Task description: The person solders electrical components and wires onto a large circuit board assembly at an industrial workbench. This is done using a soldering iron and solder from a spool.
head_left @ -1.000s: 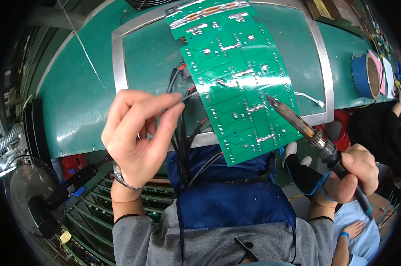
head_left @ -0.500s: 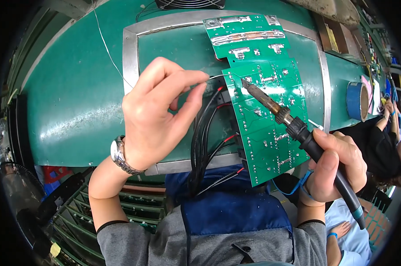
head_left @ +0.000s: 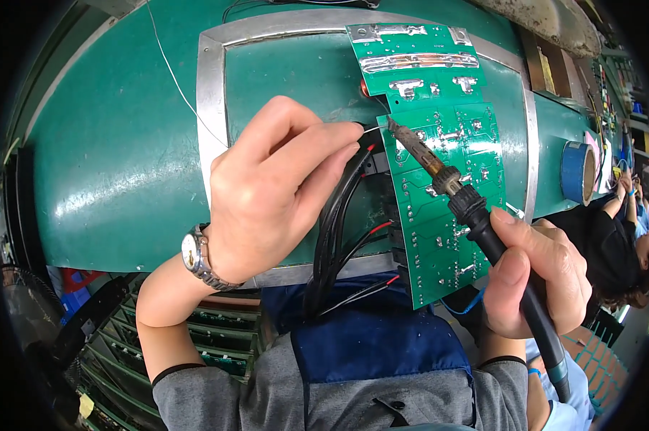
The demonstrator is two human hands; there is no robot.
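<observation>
Left hand closes in a fine pinch on a thin wire; the circuit board lies at its three o'clock, long axis roughly twelve-to-six; right hand, curled round the soldering iron, points it toward eleven; the left is nearer the tip.

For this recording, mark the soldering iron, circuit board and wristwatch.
Soldering iron (head_left: 487, 241): head view, front of its black handle.
Circuit board (head_left: 433, 217): head view, its green face.
Wristwatch (head_left: 191, 252): head view, its pale dial.
</observation>
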